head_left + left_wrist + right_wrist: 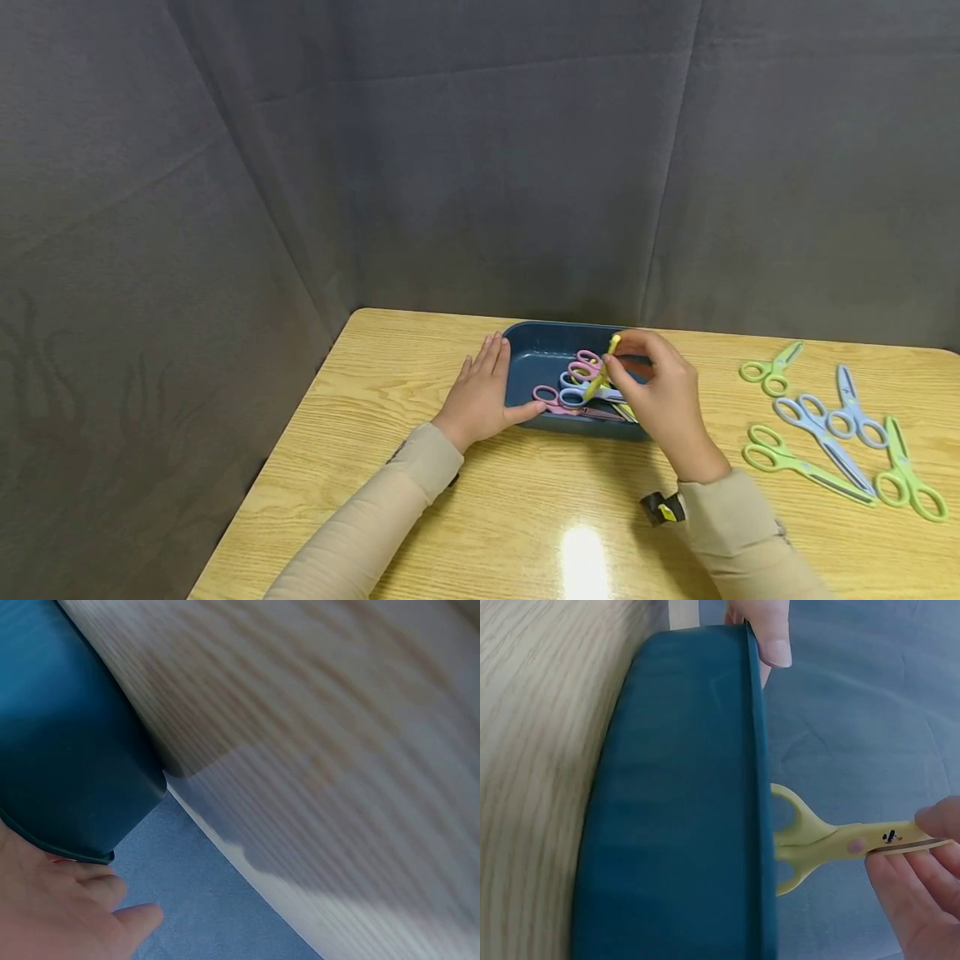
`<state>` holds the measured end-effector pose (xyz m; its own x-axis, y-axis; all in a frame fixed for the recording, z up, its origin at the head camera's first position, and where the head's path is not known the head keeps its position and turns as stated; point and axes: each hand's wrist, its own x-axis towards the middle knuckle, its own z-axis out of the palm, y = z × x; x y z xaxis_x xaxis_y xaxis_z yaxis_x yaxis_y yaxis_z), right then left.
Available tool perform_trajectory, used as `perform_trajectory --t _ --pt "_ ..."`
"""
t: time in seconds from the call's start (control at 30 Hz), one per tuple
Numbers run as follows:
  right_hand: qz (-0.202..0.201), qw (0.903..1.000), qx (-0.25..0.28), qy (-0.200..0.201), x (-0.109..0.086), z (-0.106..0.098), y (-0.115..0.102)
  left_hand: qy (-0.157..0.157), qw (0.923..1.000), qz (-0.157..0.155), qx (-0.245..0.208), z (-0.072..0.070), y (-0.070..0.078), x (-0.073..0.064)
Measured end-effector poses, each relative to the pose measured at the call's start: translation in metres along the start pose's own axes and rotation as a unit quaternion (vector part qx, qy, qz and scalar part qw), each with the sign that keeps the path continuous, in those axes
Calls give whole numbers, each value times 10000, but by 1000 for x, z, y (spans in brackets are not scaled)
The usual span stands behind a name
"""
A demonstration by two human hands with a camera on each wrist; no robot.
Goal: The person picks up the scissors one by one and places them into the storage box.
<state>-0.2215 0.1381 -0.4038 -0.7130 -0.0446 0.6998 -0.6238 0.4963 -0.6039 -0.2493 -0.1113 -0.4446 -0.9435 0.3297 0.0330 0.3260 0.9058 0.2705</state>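
Note:
My left hand (480, 397) lies with straight fingers against the left rim of a dark blue tray (536, 333), its thumb along the near rim. Over the tray's right part, my right hand (666, 387) pinches yellow-green scissors (832, 841) by the blade end, handles down. In the right wrist view the tray wall hides the lower edge of those handles. Inside the tray lie pink scissors (546, 395), blue-handled scissors (572, 398) and others, partly overlapping and partly covered by the right hand.
Right of the tray, several scissors lie on the wooden table (405, 367): green scissors (780, 367), blue scissors (847, 408) and more green scissors (903, 471) among them. A grey cloth (510, 183) hangs behind the table and along its left side.

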Motion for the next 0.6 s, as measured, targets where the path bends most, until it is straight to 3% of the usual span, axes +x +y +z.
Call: perform_trajectory --t 0.6 --pt "373 9978 285 -469 -1 19 3 75 9999 61 34 -2 2 -2"
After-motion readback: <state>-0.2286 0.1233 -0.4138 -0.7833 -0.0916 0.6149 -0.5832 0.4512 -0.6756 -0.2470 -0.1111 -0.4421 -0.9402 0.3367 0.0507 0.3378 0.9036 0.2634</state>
